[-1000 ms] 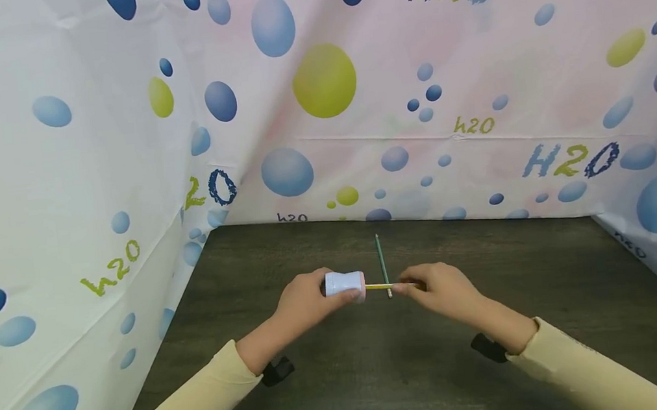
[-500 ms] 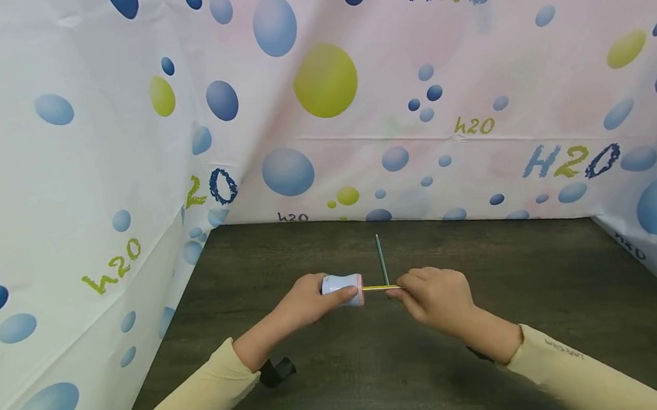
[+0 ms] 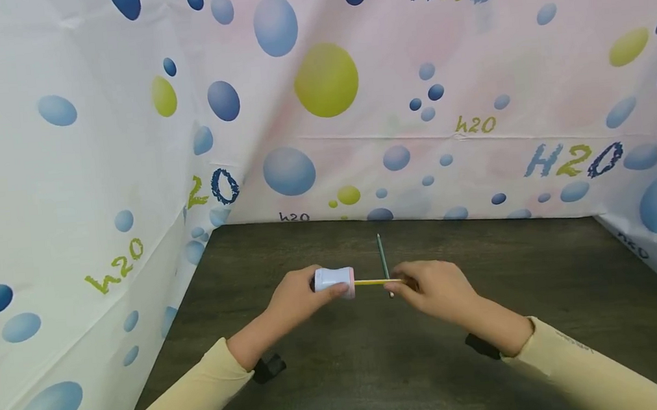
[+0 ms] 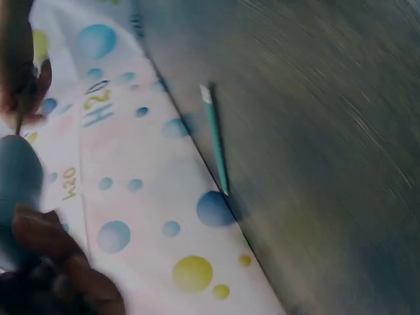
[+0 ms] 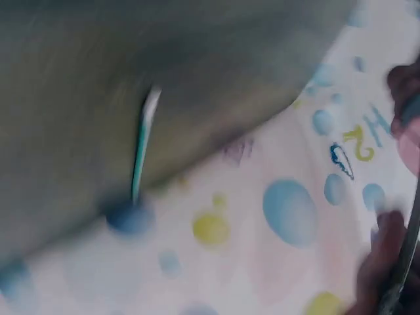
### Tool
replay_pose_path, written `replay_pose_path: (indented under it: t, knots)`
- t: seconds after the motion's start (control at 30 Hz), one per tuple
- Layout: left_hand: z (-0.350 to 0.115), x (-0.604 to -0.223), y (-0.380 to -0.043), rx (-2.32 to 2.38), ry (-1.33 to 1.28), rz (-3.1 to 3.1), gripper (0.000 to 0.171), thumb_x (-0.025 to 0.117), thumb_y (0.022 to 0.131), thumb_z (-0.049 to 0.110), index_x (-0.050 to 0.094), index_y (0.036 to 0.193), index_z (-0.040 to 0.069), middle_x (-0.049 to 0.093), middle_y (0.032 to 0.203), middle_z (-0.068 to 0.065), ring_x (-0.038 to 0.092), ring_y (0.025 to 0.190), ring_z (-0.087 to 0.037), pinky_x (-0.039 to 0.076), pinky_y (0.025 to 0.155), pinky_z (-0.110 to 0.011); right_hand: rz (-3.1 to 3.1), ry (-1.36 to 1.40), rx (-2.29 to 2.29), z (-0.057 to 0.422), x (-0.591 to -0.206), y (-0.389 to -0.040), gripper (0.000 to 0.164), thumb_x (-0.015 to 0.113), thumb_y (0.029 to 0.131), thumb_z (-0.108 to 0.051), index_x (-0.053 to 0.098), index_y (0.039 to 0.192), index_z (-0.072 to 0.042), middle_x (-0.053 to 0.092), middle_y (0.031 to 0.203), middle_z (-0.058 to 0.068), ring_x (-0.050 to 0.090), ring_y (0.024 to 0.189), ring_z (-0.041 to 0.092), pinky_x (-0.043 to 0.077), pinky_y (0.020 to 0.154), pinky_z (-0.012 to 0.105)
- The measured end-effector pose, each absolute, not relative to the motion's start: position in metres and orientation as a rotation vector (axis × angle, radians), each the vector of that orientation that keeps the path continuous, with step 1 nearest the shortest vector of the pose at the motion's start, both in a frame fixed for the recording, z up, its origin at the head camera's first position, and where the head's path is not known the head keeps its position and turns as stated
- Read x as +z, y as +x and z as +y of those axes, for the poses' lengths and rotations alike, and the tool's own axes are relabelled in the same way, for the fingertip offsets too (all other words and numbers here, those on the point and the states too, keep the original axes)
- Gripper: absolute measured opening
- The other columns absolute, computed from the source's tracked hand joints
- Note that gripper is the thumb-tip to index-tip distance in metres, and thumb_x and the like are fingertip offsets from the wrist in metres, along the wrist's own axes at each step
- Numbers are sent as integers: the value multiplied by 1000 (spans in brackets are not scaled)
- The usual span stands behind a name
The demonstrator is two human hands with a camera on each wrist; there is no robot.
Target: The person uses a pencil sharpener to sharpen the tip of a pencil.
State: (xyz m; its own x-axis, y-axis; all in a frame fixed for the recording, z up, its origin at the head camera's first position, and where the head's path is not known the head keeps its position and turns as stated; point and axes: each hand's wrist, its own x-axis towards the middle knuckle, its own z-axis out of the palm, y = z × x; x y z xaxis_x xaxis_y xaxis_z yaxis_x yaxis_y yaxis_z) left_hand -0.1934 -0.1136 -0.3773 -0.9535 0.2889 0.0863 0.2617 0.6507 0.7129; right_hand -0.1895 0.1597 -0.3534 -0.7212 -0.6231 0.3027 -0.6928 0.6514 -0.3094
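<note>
In the head view my left hand (image 3: 293, 302) grips a light blue, waisted pencil sharpener (image 3: 332, 279) with a pink end facing right, its thumb along the near side. From that pink end runs a yellow pencil (image 3: 369, 282), which my right hand (image 3: 438, 286) pinches between thumb and fingers at its other end. Both hands are raised over the dark table. The left wrist view catches the blurred sharpener (image 4: 18, 190) at its left edge; the right wrist view has the pencil (image 5: 401, 262) at its right edge. The tip inside the sharpener is hidden.
A green pencil (image 3: 382, 255) with a white end lies on the dark wood table (image 3: 379, 383) beyond the hands, partly overlapped by the yellow pencil. White sheeting (image 3: 219, 32) printed with blue and yellow bubbles rises along the back and sides.
My right hand rolled its knuckles over around the yellow pencil, then turned back. My left hand with the sharpener shifted slightly left and up. The green pencil stayed put.
</note>
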Motion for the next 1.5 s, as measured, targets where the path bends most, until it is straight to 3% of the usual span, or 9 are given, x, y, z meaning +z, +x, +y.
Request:
replay_pose_path:
  t: [0.13, 0.2, 0.4, 0.57, 0.77, 0.97, 1.1, 1.27, 1.5]
  knots:
    - [-119, -372, -197, 1406, 242, 2429, 52, 57, 99, 56, 66, 85, 6, 55, 58, 1, 46, 48, -9, 44, 51, -24, -1999, 1051, 51, 159, -366, -193, 54, 32, 110, -48, 69, 108, -8, 66, 82, 0, 62, 66, 14, 47, 55, 26]
    - [-120, -369, -196, 1425, 214, 2307, 57, 53, 98, 62, 63, 80, 8, 50, 55, 2, 42, 46, -8, 42, 49, -23, -1810, 1057, -3, 158, -370, -195, 40, 40, 111, -38, 68, 104, -10, 59, 78, 0, 55, 62, 14, 40, 51, 24]
    - [-112, -363, -188, 1333, 396, 2465, 54, 60, 98, 56, 67, 94, 3, 56, 63, 1, 47, 51, -9, 41, 50, -23, -1828, 999, 160, 155, -372, -190, 46, 46, 110, -40, 74, 84, -14, 59, 64, -5, 48, 48, 8, 32, 42, 21]
    - [-108, -368, -184, 1073, 761, 2987, 53, 82, 85, 42, 66, 115, 2, 73, 87, -6, 62, 67, -13, 49, 57, -24, -2572, 1033, 827, 157, -360, -183, 52, 50, 106, -47, 79, 87, -8, 67, 63, -6, 45, 49, -1, 29, 43, 19]
    - [-112, -376, -184, 731, 1267, 3239, 64, 92, 70, 43, 66, 114, 4, 77, 95, -5, 70, 74, -14, 57, 63, -25, -3258, 819, 1971, 168, -348, -193, 43, 47, 109, -28, 68, 85, 1, 30, 51, -10, 19, 44, 4, 19, 44, 23]
    - [-110, -377, -189, 1117, 678, 2967, 49, 80, 87, 43, 67, 114, 4, 73, 87, -6, 60, 67, -11, 47, 57, -22, -2810, 1147, 848, 167, -352, -189, 49, 51, 106, -45, 73, 113, -2, 60, 67, -8, 48, 54, 2, 41, 50, 23]
    - [-112, -376, -195, 1327, 348, 2626, 49, 65, 96, 53, 68, 101, 3, 61, 69, -2, 49, 56, -10, 42, 53, -24, -2139, 1127, 221, 164, -364, -192, 48, 44, 108, -46, 69, 111, -5, 63, 78, -2, 56, 61, 9, 45, 54, 24]
    - [-112, -374, -195, 1367, 329, 2443, 67, 57, 94, 68, 69, 97, 2, 60, 69, -3, 49, 58, -11, 42, 54, -24, -1743, 1158, 47, 160, -374, -198, 32, 46, 111, -28, 69, 97, -9, 55, 71, -2, 48, 56, 11, 40, 49, 22]
    - [-107, -372, -187, 1266, 511, 2647, 45, 74, 94, 36, 63, 119, 0, 72, 98, -12, 59, 75, -13, 49, 63, -25, -2105, 1151, 377, 158, -371, -187, 53, 41, 110, -42, 73, 79, -14, 62, 59, -7, 44, 44, 1, 30, 42, 14]
